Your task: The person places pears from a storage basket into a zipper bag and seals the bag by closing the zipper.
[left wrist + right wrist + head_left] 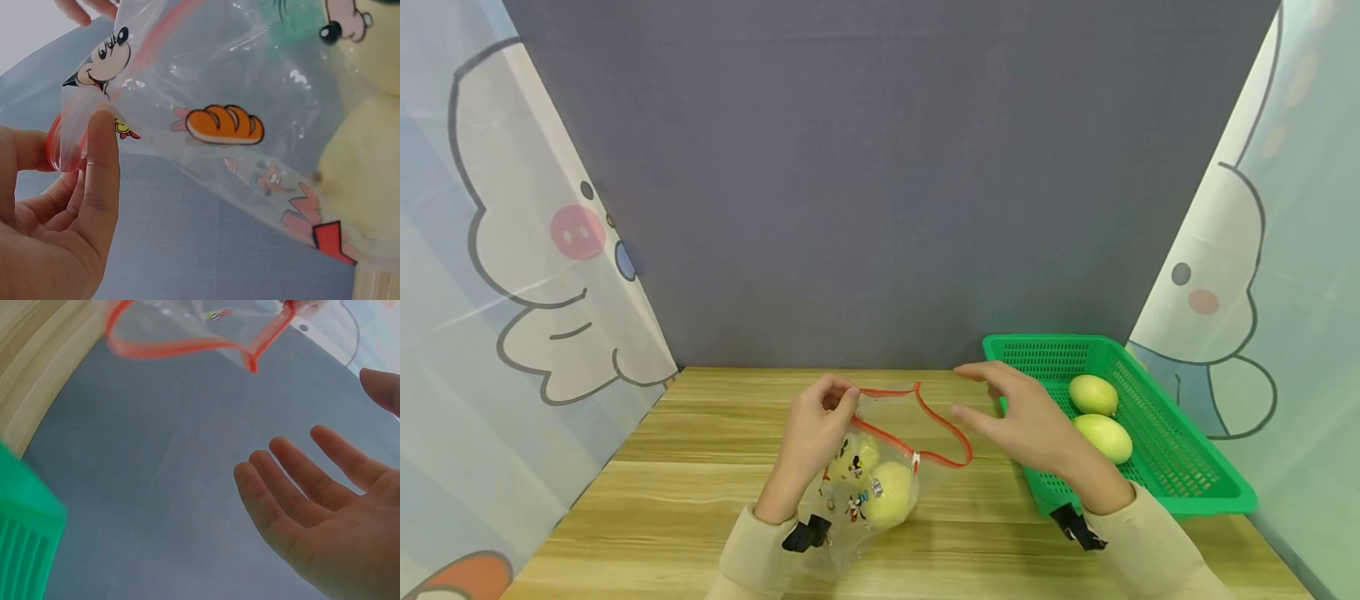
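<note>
Fruit sits in two containers on the wooden surface (685,467). A clear bag (877,487) printed with small cartoon figures lies near the middle, and two rounded yellow fruits (892,500) show through its film, pressed close together low in the bag; whether more lie behind them cannot be told. Its mouth stands wide apart, bordered by a red zip edge (885,436) that carries a white slider (916,461) on the near side. The left wrist view gives the film close up, with a bread print (225,125) on it.

To the right is a green slatted basket (1213,505). Inside, two oval yellow fruits rest on its bottom, the farther one (1093,394) just behind the nearer one (1103,438).

Of the hands, the left hand (820,425) pinches the red edge at the left end of the bag's mouth between thumb and fingers. The right hand (1030,421) holds nothing; it is spread between bag and basket, fingers extended and thumb apart, near the bag's mouth without touching it. Behind everything hangs a dark grey cloth (880,183), flanked by pale curtains (572,308) with cartoon animals.
</note>
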Motion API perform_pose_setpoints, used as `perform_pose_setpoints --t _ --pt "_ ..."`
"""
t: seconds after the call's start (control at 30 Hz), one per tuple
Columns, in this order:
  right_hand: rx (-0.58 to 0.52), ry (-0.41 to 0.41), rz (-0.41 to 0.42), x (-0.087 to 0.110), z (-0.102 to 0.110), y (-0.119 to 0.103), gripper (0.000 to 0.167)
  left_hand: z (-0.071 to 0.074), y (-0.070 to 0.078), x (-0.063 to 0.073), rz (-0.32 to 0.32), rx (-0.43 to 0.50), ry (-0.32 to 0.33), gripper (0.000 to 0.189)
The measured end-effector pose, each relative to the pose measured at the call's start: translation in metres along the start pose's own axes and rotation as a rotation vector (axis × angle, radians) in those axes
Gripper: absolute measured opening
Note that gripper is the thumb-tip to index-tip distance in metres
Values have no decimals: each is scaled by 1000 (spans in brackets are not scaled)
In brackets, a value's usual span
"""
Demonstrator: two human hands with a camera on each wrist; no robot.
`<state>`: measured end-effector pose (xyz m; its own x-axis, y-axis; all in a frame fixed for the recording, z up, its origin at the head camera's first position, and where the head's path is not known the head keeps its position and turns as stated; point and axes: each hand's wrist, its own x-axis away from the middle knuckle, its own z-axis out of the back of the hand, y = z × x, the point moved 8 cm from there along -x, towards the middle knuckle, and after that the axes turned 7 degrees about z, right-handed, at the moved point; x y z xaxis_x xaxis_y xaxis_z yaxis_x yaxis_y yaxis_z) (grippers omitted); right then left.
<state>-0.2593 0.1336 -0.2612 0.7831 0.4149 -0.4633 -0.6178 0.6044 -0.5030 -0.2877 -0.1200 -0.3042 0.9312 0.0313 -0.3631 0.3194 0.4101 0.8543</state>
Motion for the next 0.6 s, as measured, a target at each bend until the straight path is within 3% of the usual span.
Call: perform_pose_setpoints --t 0.23,0.6 --pt "106 -37 -22 6 13 14 53 3 0 -1 -6 -11 16 6" --pt "277 -157 -128 15 25 41 74 0 0 0 -5 2 -6 5"
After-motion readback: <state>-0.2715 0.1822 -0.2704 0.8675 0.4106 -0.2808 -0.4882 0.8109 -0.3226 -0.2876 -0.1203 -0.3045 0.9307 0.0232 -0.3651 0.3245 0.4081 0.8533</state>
